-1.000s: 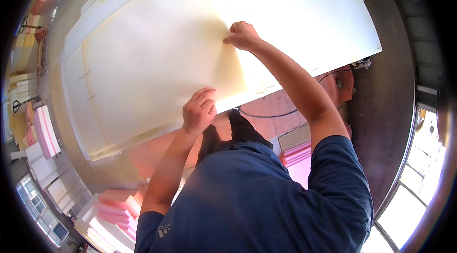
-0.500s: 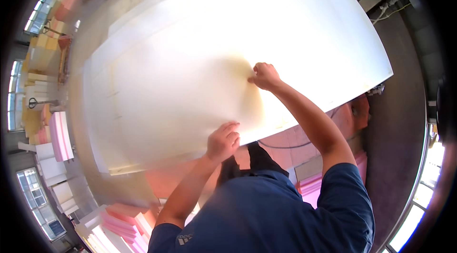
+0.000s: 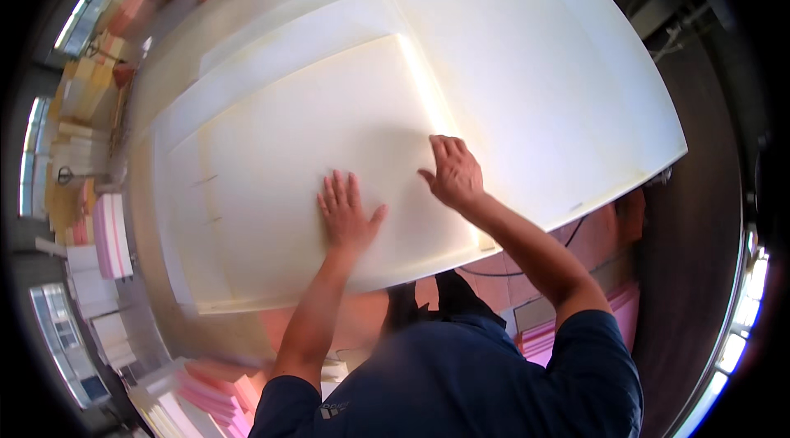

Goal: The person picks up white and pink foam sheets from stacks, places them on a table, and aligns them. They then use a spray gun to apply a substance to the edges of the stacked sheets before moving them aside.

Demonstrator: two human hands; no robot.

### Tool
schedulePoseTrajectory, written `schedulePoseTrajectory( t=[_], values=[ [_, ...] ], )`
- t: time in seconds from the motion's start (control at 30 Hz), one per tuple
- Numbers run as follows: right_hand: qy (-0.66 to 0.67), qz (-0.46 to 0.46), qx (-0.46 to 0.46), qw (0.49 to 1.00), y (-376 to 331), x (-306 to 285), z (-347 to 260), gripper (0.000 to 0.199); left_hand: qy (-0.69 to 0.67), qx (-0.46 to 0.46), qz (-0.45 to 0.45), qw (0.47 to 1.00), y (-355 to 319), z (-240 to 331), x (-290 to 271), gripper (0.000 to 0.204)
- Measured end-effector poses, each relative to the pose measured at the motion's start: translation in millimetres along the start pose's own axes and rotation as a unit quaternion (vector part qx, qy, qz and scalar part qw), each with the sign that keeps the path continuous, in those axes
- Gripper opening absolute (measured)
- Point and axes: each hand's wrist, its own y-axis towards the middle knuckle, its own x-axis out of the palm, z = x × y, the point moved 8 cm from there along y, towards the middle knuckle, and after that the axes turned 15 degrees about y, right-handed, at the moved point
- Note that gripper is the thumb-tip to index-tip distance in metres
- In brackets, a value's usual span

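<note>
A pale, cream-white sheet [image 3: 296, 117], foam-like in look, lies flat on the left part of a larger white sheet [image 3: 527, 76]. Its bright right edge runs from the far middle down toward me. My left hand [image 3: 346, 216] rests palm down on the upper sheet, fingers spread. Just inside that right edge is my right hand [image 3: 458, 173], fingers stretched out and thumb apart, with nothing held. Whether its palm touches the sheet I cannot tell.
The sheets cover much of a broad tan table [image 3: 177, 47]. Pink foam slabs [image 3: 218, 393] stand at the lower left, and more foam blocks [image 3: 82, 92] are stacked along the left wall. A dark surface [image 3: 699, 216] runs down the right side. Reddish boards lie below the near edge.
My left hand has moved forward and left from the near edge and flattened out. The right hand's curled fingers have straightened. The upper sheet's right edge, bulged before, now lies flat.
</note>
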Motion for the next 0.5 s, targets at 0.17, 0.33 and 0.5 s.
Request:
schedulePoseTrajectory(
  t=[0.17,0.33,0.5],
  values=[
    [-0.039,0.004,-0.099,0.994,21,58,-1,0.087,-0.026,-0.019,-0.01,0.999,11,-10,3,0.095],
    [-0.127,-0.01,-0.022,0.992,96,67,8,0.094,-0.077,-0.055,-0.038,0.995,-9,-35,9,0.088],
    [-0.175,-0.008,0.05,0.983,176,71,22,0.094,-0.027,-0.203,-0.011,0.979,-61,-204,33,0.088]
  ],
)
